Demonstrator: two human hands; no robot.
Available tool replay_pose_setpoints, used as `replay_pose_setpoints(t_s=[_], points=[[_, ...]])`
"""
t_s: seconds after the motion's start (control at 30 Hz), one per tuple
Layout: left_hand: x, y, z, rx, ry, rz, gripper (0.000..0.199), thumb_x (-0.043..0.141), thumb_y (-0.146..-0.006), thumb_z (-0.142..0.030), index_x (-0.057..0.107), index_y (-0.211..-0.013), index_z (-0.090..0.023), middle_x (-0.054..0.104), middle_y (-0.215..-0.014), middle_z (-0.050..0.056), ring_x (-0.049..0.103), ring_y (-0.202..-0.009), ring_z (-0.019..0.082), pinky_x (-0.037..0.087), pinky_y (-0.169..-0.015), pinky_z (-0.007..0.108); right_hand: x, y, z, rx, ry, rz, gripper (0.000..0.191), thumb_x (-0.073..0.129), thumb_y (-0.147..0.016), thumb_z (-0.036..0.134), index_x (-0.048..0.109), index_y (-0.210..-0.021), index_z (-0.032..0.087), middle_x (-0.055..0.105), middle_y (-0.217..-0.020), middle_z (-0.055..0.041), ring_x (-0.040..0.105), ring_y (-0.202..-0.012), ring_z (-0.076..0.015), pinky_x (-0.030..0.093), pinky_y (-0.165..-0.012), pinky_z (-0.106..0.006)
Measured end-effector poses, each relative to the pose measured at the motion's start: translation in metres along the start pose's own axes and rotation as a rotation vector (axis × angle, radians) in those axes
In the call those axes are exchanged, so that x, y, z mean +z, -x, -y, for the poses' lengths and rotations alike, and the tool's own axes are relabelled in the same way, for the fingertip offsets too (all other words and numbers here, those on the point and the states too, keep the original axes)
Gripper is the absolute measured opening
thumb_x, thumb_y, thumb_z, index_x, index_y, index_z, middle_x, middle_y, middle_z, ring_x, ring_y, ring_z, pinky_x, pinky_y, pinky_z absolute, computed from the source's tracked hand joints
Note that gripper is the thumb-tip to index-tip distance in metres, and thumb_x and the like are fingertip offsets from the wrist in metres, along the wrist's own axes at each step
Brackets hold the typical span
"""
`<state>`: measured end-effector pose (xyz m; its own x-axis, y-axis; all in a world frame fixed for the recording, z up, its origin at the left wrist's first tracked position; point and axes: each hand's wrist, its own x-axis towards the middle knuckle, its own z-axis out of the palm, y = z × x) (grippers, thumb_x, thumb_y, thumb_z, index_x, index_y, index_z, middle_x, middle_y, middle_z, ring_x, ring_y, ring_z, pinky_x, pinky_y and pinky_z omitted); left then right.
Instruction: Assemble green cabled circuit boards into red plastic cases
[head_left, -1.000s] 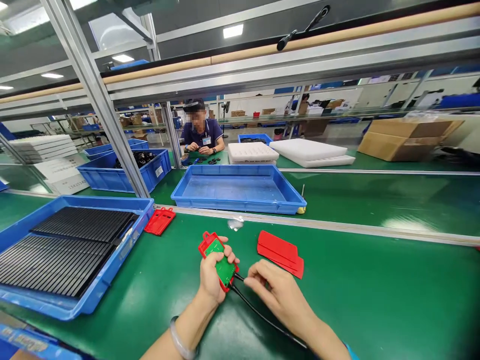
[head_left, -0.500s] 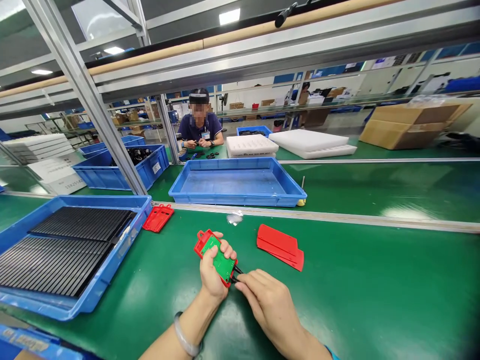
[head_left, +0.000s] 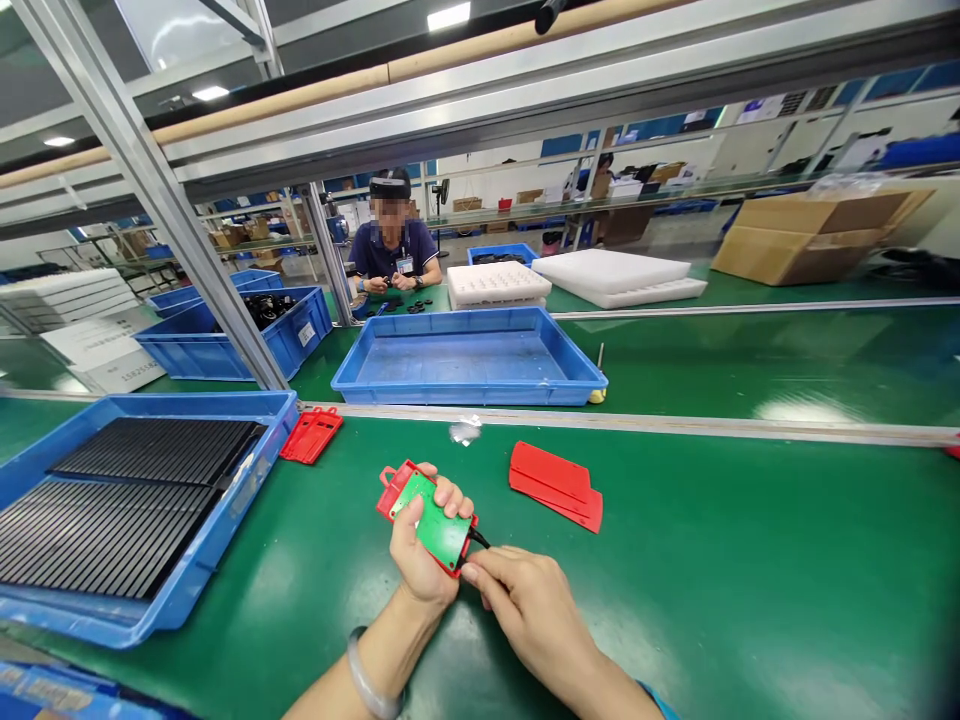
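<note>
My left hand [head_left: 424, 545] is wrapped round a red plastic housing [head_left: 388, 492] with a hanging loop at its upper end. A green circuit board [head_left: 439, 525] lies in the housing, my thumb across its edge. Black cables [head_left: 478, 538] come out of the lower right end. There my right hand [head_left: 525, 600] pinches a cable close to the housing; its fingertips partly hide it. Two flat red covers [head_left: 551, 480] lie overlapped on the green bench to the right. Another red housing part [head_left: 313, 435] rests beside the left tray.
At the left, a blue tray [head_left: 202, 580] holds black ribbed panels [head_left: 105, 530]. Another blue tray [head_left: 465, 395] stands beyond the bench's metal strip. A small clear plastic piece [head_left: 465, 430] lies near it. Across the bench sits a co-worker [head_left: 394, 250] handling small black parts.
My right fingers have shifted slightly towards the housing along the cable. The housing is tilted a little differently in my left hand. The view has moved slightly.
</note>
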<state>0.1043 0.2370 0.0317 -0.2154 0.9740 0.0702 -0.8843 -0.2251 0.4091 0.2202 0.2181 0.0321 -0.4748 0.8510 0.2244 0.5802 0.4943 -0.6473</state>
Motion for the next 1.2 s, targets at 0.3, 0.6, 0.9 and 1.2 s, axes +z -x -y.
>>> replay_pose_setpoints(t_s=[0.3, 0.6, 0.9, 1.2], points=[[0.008, 0.005, -0.004, 0.095, -0.118, 0.17, 0.025, 0.055, -0.077, -0.031, 0.057, -0.098, -0.019, 0.038, -0.072, 0.001, 0.035, -0.064, 0.013, 0.034, -0.065, 0.03, -0.009, -0.009, -0.001, 0.276, -0.481, 0.222, 0.037, 0.047, -0.083, 0.038, 0.063, -0.058, 0.017, 0.051, -0.042, 0.003, 0.041, -0.041, -0.0087, 0.031, -0.049, -0.021], [0.011, -0.001, -0.012, -0.082, -0.044, 0.102, 0.022, 0.056, -0.076, -0.03, 0.057, -0.094, -0.018, 0.033, -0.07, -0.001, 0.032, -0.061, 0.011, 0.032, -0.062, 0.027, -0.009, -0.007, -0.007, 0.292, -0.534, 0.251, 0.041, 0.052, -0.082, 0.045, 0.062, -0.055, 0.016, 0.056, -0.044, 0.0001, 0.045, -0.039, -0.0094, 0.035, -0.047, -0.022], [0.006, -0.002, -0.012, -0.147, 0.008, 0.091, 0.022, 0.054, -0.077, -0.028, 0.058, -0.096, -0.017, 0.034, -0.07, -0.001, 0.033, -0.061, 0.011, 0.033, -0.062, 0.026, -0.021, -0.009, -0.012, 0.082, -0.272, 0.128, 0.031, 0.041, -0.094, 0.032, 0.057, -0.071, 0.018, 0.062, -0.067, -0.0002, 0.055, -0.062, -0.0124, 0.038, -0.059, -0.023], [0.004, -0.002, -0.008, -0.163, 0.008, 0.051, 0.02, 0.054, -0.078, -0.027, 0.058, -0.094, -0.017, 0.035, -0.07, -0.001, 0.034, -0.061, 0.011, 0.034, -0.062, 0.027, -0.019, -0.006, -0.019, -0.038, 0.016, 0.054, 0.023, 0.047, -0.093, 0.026, 0.065, -0.081, 0.019, 0.063, -0.071, -0.0012, 0.058, -0.066, -0.014, 0.039, -0.06, -0.024]])
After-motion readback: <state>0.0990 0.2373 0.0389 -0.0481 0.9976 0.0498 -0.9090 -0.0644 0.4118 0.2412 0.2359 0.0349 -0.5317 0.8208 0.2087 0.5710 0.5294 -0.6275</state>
